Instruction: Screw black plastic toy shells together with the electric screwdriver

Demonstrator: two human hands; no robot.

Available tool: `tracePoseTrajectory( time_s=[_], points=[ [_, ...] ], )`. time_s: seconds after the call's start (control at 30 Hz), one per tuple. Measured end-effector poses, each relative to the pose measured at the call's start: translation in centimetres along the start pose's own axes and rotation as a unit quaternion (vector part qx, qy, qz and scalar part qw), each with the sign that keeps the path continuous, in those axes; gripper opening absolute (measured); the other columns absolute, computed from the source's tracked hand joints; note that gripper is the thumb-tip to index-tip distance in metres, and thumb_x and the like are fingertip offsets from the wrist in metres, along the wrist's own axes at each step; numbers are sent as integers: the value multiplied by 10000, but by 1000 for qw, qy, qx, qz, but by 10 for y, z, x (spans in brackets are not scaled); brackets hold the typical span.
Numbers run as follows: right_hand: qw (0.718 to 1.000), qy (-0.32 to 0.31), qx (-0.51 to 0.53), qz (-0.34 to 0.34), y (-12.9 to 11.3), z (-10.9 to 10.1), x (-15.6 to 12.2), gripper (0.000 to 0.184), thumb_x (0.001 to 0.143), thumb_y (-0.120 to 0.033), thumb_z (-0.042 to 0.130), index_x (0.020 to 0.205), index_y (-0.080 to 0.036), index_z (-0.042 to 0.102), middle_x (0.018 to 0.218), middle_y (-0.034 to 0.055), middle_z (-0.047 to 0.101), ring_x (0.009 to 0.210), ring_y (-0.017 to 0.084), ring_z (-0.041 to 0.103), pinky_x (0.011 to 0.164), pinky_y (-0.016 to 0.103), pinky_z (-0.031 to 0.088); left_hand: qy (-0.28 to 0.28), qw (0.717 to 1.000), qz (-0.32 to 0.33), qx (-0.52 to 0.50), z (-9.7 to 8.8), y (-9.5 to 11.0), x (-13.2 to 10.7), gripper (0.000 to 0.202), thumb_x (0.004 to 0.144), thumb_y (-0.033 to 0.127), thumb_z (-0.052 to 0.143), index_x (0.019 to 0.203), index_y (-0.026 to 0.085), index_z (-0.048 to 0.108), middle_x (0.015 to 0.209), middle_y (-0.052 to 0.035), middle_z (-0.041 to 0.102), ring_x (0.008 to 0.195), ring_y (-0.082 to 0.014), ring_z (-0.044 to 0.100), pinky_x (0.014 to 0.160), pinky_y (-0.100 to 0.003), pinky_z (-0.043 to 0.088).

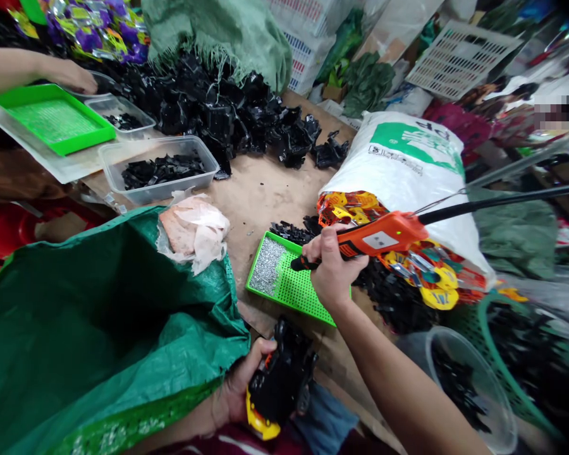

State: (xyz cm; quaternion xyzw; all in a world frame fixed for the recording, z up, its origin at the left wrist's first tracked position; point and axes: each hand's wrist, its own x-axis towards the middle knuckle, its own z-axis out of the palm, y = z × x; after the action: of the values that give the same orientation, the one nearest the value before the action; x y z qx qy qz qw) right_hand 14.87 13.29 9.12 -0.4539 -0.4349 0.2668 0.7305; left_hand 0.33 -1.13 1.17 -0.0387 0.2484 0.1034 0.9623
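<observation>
My right hand (pixel 334 272) is wrapped round an orange and black electric screwdriver (pixel 384 234), its dark tip over a green perforated tray (pixel 308 297). Small silver screws (pixel 268 265) are heaped in the tray's left end. Low in front of me, my left hand (pixel 241 385) grips a black and yellow plastic toy part (pixel 282 379) with a bit of orange on its side. The tool and the toy part are apart. Small black plastic pieces (pixel 294 232) lie just behind the tray.
A green woven sack (pixel 99 303) gapes at left, crumpled paper (pixel 194 227) on its rim. Behind lie black plastic shells (pixel 246 120) and a clear box (pixel 161 170). At right, a white sack (pixel 403 158) spills orange-yellow parts beside tubs (pixel 469 385). Another person's hand (pixel 71 74) is upper left.
</observation>
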Motion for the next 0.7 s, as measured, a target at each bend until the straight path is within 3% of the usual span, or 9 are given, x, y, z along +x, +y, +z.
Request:
tracePoseTrajectory(
  time_s=[0.2, 0.43, 0.57, 0.7],
  points=[
    [1000, 7, -2, -21, -39, -13, -12, 232, 846, -334, 706, 826, -230, 500, 464, -124, 420, 360, 72, 380, 437, 243, 414, -33, 999, -19, -4, -7, 2, 7, 598, 777, 620, 480, 946, 84, 683, 754, -110, 728, 652, -222, 664, 606, -299, 487],
    [998, -67, -6, -9, -91, -46, -73, 115, 912, -216, 612, 840, -226, 523, 485, -112, 455, 366, 73, 385, 449, 251, 405, -6, 999, -27, -41, -4, 3, 9, 548, 804, 542, 485, 1009, 73, 680, 780, -95, 740, 602, -189, 655, 612, -298, 515],
    [993, -120, 1, 2, -92, -59, -104, 111, 936, -205, 555, 828, -227, 539, 515, -88, 471, 399, 87, 418, 473, 272, 429, -5, 999, -41, -29, -5, 2, 9, 586, 805, 576, 458, 1004, 72, 682, 768, -108, 740, 580, -190, 653, 598, -290, 512],
    [994, -109, 7, 17, -81, -66, -116, 123, 937, -213, 556, 816, -229, 540, 538, -81, 473, 424, 96, 442, 487, 282, 432, -5, 999, -32, -24, -5, 1, 9, 583, 821, 576, 442, 1004, 77, 682, 769, -108, 738, 575, -183, 648, 584, -276, 501]
  ],
)
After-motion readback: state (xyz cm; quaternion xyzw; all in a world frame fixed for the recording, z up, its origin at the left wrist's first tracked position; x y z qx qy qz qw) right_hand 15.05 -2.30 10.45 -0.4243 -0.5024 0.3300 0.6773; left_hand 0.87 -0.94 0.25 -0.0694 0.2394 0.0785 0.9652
